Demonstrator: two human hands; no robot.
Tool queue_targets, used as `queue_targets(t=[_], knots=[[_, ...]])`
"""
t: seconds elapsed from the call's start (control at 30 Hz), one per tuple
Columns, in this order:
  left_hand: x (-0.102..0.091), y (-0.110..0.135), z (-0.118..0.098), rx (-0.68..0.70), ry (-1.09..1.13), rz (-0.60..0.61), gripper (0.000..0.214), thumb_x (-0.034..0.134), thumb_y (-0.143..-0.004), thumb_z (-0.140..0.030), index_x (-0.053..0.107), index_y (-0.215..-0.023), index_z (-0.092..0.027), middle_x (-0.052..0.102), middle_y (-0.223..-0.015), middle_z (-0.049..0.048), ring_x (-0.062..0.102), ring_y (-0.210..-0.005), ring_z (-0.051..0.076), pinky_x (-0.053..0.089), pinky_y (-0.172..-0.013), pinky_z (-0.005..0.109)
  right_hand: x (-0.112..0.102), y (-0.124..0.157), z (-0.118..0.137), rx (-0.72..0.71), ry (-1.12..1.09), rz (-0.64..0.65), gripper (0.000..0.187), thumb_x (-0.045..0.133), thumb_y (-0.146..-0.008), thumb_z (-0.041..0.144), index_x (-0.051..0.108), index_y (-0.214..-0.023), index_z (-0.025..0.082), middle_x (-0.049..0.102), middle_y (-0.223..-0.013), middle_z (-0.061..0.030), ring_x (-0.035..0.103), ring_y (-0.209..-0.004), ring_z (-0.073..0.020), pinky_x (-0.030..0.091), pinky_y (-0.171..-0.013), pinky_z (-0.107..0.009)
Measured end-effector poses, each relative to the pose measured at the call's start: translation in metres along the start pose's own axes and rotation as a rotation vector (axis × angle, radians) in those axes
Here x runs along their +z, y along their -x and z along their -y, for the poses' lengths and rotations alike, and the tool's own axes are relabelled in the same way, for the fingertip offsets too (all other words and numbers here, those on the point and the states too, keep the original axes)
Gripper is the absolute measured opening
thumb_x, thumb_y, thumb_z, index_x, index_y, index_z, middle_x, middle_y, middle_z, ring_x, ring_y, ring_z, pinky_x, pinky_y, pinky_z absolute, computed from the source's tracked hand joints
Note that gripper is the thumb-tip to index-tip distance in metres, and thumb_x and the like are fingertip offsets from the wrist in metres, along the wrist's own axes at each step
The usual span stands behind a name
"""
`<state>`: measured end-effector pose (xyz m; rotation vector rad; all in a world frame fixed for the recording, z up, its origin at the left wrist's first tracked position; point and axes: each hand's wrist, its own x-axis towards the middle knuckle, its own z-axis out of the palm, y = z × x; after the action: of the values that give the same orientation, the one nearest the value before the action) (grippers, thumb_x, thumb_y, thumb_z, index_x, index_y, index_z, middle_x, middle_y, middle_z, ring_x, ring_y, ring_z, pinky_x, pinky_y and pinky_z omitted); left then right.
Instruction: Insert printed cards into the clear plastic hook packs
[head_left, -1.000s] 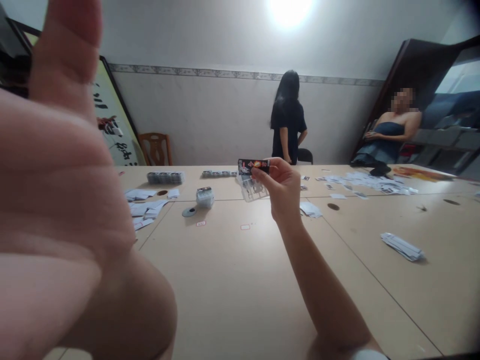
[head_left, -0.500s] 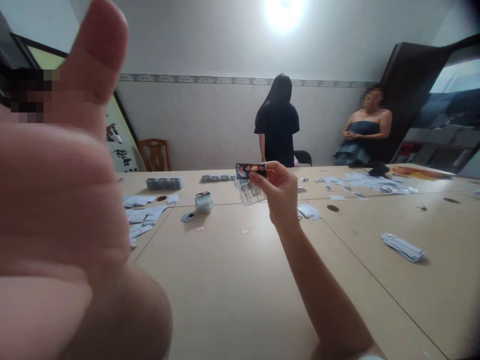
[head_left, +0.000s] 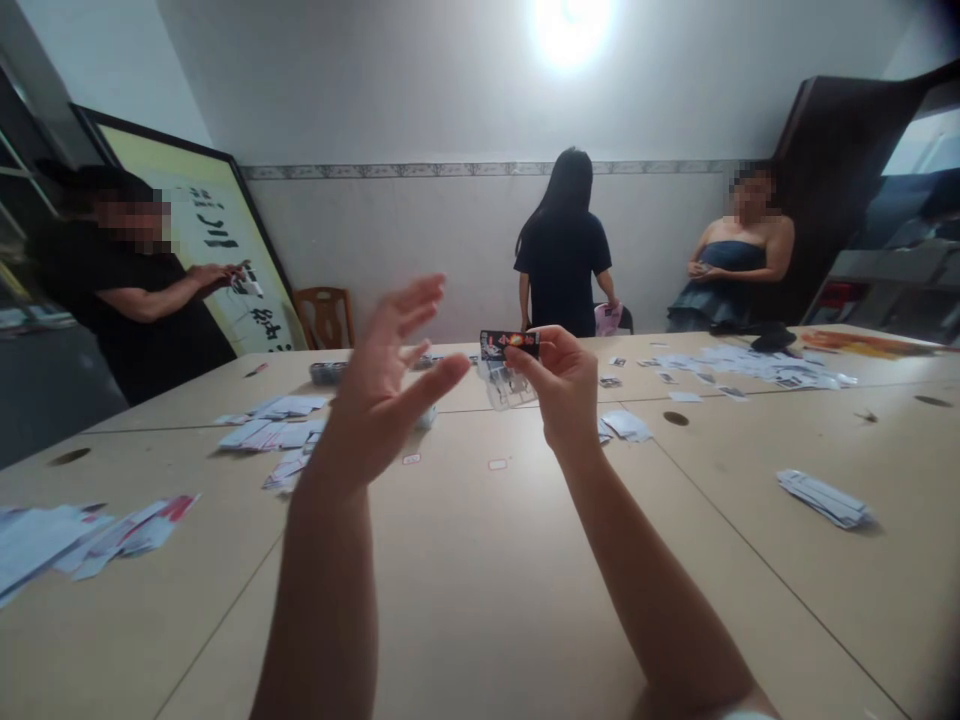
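Pinched between the thumb and fingers of my right hand (head_left: 566, 385) is a small clear plastic pack (head_left: 504, 385) with a black, red and orange printed header. It is held up above the table, its see-through part hanging down; I cannot make out the contents well. My left hand (head_left: 386, 390) is raised to the left of the pack, apart from it, fingers spread and slightly blurred, with nothing in it. Behind my left hand, a stack of similar packs (head_left: 327, 373) is partly hidden on the table.
White paper slips (head_left: 274, 430) lie left, with more papers (head_left: 97, 535) at the near left. A bundle of folded papers (head_left: 825, 498) rests on the right of the table (head_left: 480, 600). Scattered cards (head_left: 750, 365) lie at the back right. Several people stand around the table.
My left hand has moved away from in front of the camera towards the pack, its fingers spread. My right hand still holds the pack in nearly the same place. The view has shifted slightly left.
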<state>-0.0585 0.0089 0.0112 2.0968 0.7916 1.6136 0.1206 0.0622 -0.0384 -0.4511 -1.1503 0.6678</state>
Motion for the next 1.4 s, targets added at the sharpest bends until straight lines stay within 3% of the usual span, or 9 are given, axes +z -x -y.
queue_targets(t=[0.1, 0.2, 0.27, 0.4, 0.63, 0.73, 0.83, 1.13, 1.4], knots=[[0.009, -0.005, 0.028, -0.214, 0.03, 0.113, 0.075, 0.085, -0.077, -0.046, 0.05, -0.142, -0.03, 0.049, -0.151, 0.0149, 0.052, -0.137, 0.035, 0.055, -0.101, 0.048, 0.0, 0.001, 0.001, 0.016, 0.0, -0.006, 0.019, 0.083, -0.072, 0.029, 0.067, -0.081, 0.023, 0.072, -0.074, 0.0028, 0.066, -0.067, -0.0132, 0.053, -0.065, -0.029], [0.021, -0.008, 0.045, -0.387, 0.144, 0.181, 0.083, 0.088, -0.073, -0.042, 0.048, -0.144, -0.026, 0.055, -0.143, 0.0201, 0.068, -0.113, 0.03, 0.062, -0.087, 0.042, 0.001, 0.001, 0.0, -0.005, 0.011, -0.018, 0.017, 0.081, -0.074, 0.028, 0.067, -0.082, 0.023, 0.072, -0.075, 0.0027, 0.066, -0.069, -0.0134, 0.054, -0.067, -0.03], [0.029, -0.009, 0.048, -0.426, 0.257, 0.193, 0.081, 0.088, -0.072, -0.038, 0.049, -0.142, -0.024, 0.065, -0.126, 0.0169, 0.073, -0.094, 0.024, 0.064, -0.076, 0.036, 0.002, 0.002, -0.001, -0.022, 0.029, -0.015, 0.015, 0.079, -0.075, 0.026, 0.066, -0.082, 0.023, 0.072, -0.076, 0.0025, 0.067, -0.071, -0.0136, 0.054, -0.069, -0.03], [0.039, -0.01, 0.046, -0.407, 0.392, 0.157, 0.072, 0.086, -0.074, -0.034, 0.051, -0.135, -0.021, 0.073, -0.092, 0.005, 0.072, -0.075, 0.018, 0.064, -0.058, 0.027, 0.001, 0.001, 0.0, -0.003, 0.051, 0.008, 0.014, 0.077, -0.077, 0.028, 0.065, -0.082, 0.023, 0.072, -0.078, 0.0016, 0.068, -0.072, -0.0141, 0.055, -0.07, -0.03], [0.042, -0.009, 0.049, -0.375, 0.386, 0.055, 0.069, 0.085, -0.076, -0.028, 0.046, -0.133, -0.024, 0.076, -0.092, 0.0043, 0.077, -0.075, 0.022, 0.065, -0.057, 0.026, -0.009, -0.004, 0.022, -0.129, 0.129, -0.199, 0.016, 0.079, -0.077, 0.031, 0.065, -0.077, 0.023, 0.071, -0.071, 0.0034, 0.068, -0.065, -0.0123, 0.054, -0.059, -0.025], [0.041, -0.008, 0.048, -0.34, 0.354, 0.05, 0.055, 0.084, -0.077, -0.029, 0.052, -0.121, -0.022, 0.076, -0.093, 0.0039, 0.076, -0.074, 0.019, 0.065, -0.057, 0.025, -0.008, 0.0, 0.031, -0.103, 0.105, -0.121, 0.018, 0.081, -0.077, 0.031, 0.066, -0.077, 0.022, 0.067, -0.063, 0.0047, 0.06, -0.051, -0.0091, 0.042, -0.04, -0.02], [0.039, -0.008, 0.044, -0.31, 0.331, 0.081, 0.049, 0.084, -0.077, -0.032, 0.055, -0.115, -0.021, 0.073, -0.086, 0.0006, 0.074, -0.071, 0.017, 0.066, -0.056, 0.025, -0.004, 0.005, 0.034, -0.039, 0.11, 0.014, 0.02, 0.083, -0.075, 0.032, 0.067, -0.076, 0.02, 0.067, -0.06, 0.0045, 0.054, -0.043, -0.0069, 0.034, -0.033, -0.018], [0.033, -0.005, 0.029, -0.264, 0.391, 0.081, 0.047, 0.086, -0.076, -0.027, 0.059, -0.114, -0.021, 0.074, -0.082, -0.0006, 0.074, -0.067, 0.017, 0.067, -0.055, 0.026, 0.004, 0.012, 0.037, -0.024, 0.074, 0.055, 0.017, 0.081, -0.078, 0.028, 0.067, -0.077, 0.019, 0.07, -0.062, 0.0028, 0.067, -0.049, -0.0114, 0.056, -0.043, -0.022], [0.024, 0.003, 0.016, -0.221, 0.4, 0.15, 0.056, 0.092, -0.069, -0.019, 0.062, -0.116, -0.022, 0.079, -0.094, 0.0024, 0.079, -0.075, 0.021, 0.067, -0.064, 0.025, 0.008, 0.022, 0.051, -0.055, 0.086, 0.046, 0.012, 0.081, -0.078, 0.024, 0.07, -0.076, 0.02, 0.072, -0.064, 0.0032, 0.068, -0.051, -0.0114, 0.061, -0.049, -0.023]])
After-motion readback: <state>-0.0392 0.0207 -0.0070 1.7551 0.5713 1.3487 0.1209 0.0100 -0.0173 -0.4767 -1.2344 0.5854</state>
